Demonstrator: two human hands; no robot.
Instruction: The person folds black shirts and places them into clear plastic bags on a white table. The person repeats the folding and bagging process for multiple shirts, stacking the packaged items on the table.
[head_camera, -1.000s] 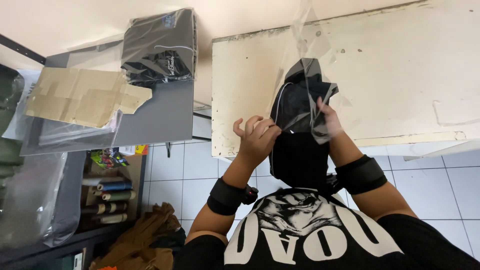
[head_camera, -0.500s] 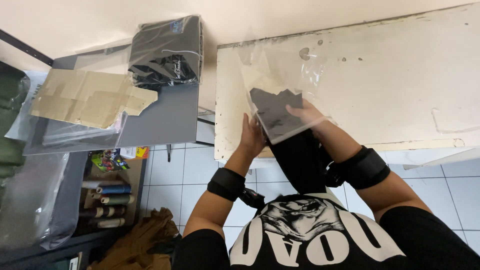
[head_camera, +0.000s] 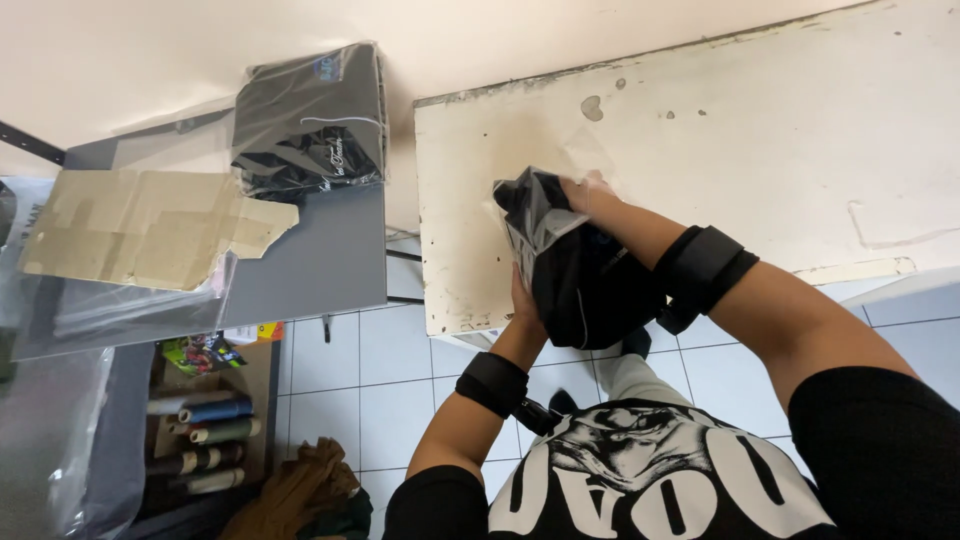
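Observation:
Both my hands hold a folded black garment that sits partly inside a clear plastic bag over the near edge of a worn white table. My left hand grips the bundle from below, mostly hidden behind it. My right hand holds the top of the bundle at the bag's mouth. Black bands wrap both my forearms.
A stack of bagged black garments lies on a grey table to the left, beside taped cardboard and clear plastic sheets. Below are thread spools in a box, a brown cloth and white floor tiles.
The garment and bag were held up high, then brought down to the table edge. The garment now sits deeper in the bag, bunched between my hands.

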